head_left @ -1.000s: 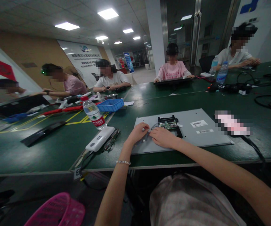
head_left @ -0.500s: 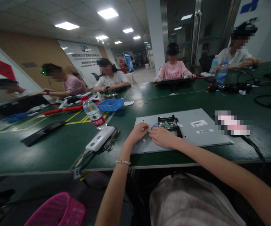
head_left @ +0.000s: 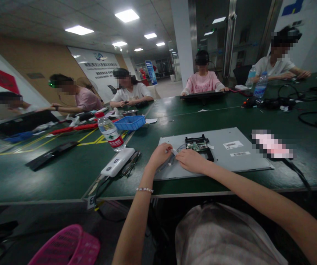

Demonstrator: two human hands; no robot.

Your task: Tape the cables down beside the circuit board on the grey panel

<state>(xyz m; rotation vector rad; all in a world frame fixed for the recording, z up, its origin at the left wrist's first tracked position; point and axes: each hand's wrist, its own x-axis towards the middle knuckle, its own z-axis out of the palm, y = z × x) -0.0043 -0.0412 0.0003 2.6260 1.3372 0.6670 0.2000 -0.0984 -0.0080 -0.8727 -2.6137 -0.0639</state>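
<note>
A flat grey display panel [head_left: 224, 158] lies face down on the green table in front of me. A green circuit board [head_left: 196, 146] sits in a black bracket [head_left: 210, 156] on its back. Over the panel's left part, my left hand [head_left: 160, 156] pinches a thin grey cable [head_left: 172, 158], with a small pale piece showing at its fingertips. My right hand [head_left: 191, 160] rests low over the panel, its closed fingertips on the same cable beside the board. The fingers partly hide what they grip.
Left of the panel are a white power bank [head_left: 117, 162], eyeglasses [head_left: 131, 164] and a water bottle [head_left: 110, 132]. Beyond them stands a blue tray [head_left: 131, 123]. A blurred pink device [head_left: 273, 144] with a cable lies to the right. Several people sit around the table.
My fingertips have drawn slightly apart, and a pale piece now shows between them. My right hand has shifted a little to the right. The panel stays in place.
</note>
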